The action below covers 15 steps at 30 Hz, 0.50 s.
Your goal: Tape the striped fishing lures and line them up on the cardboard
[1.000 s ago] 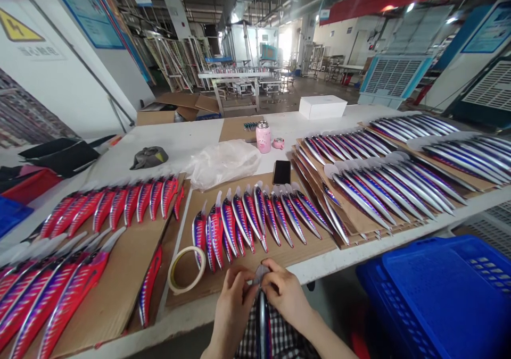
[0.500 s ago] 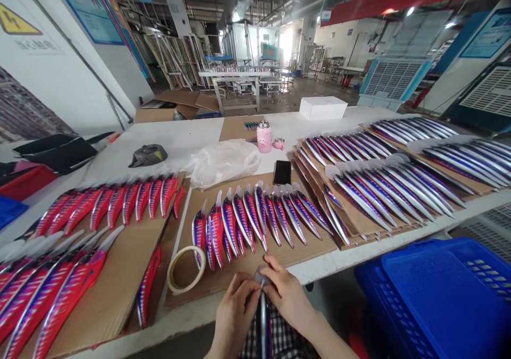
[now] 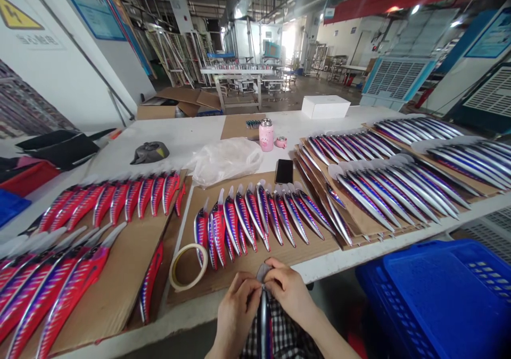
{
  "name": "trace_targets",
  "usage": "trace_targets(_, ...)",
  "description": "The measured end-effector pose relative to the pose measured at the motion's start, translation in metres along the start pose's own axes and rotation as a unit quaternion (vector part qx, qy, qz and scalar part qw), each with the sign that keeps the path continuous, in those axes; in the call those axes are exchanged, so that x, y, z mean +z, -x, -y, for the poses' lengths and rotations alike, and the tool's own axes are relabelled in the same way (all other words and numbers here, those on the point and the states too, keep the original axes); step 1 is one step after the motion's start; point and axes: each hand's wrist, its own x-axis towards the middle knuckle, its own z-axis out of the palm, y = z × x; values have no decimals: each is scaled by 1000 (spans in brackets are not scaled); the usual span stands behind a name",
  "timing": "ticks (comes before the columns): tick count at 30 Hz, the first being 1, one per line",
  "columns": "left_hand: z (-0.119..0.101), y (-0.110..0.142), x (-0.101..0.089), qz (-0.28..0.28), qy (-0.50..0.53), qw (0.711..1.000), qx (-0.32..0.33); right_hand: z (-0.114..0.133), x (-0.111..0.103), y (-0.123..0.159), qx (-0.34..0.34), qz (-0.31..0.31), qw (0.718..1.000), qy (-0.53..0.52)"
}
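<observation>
Over my lap, a silver and dark fishing lure (image 3: 264, 322) points lengthwise toward me, its clear lip (image 3: 262, 272) at the far end. My left hand (image 3: 238, 303) pinches the lure's head from the left, thumb and forefinger together. From the right, my right hand (image 3: 288, 290) grips the base of the lip, its fingertips nearly meeting the left ones. Whatever is between the fingertips is too small to make out. Just beyond my hands, a row of purple and red lures (image 3: 249, 213) lies on a cardboard sheet (image 3: 279, 253).
A tape roll (image 3: 188, 266) lies left of my hands. Red lures (image 3: 75, 290) cover cardboard at the left, silver-blue lures (image 3: 383, 194) at the right. Behind are a plastic bag (image 3: 227, 159), a phone (image 3: 284, 171) and a pink bottle (image 3: 266, 135). A blue crate (image 3: 447, 295) stands right.
My right fingers have shifted slightly on the lip, which now shows more upright between my hands. The whole view has moved a little; both hands still hold the lure.
</observation>
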Motion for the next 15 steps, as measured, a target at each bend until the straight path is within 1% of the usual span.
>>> trace_targets(2, 1, 1, 1, -2, 1, 1000, -1, 3, 2, -3, 3, -1, 1000, 15)
trace_targets(5, 4, 3, 2, -1, 5, 1000, -3, 7, 6, -4, 18, -20, 999, 42)
trace_targets(7, 6, 4, 3, -1, 8, 1000, -3, 7, 10, 3, 31, -35, 997, 60)
trace_targets(9, 8, 5, 3, 0, 12, 1000, -2, 3, 20, 17, 26, -65, 994, 79)
trace_targets(12, 9, 6, 3, 3, 19, 1000, -1, -13, 47, 51, -31, -103, 989, 99)
trace_targets(13, 8, 6, 4, 5, 21, 1000, -1, -18, 58, 62, -45, -96, 989, 99)
trace_targets(15, 8, 6, 4, 5, 24, 1000, 0, -27, 83, 78, -3, -114, 989, 96)
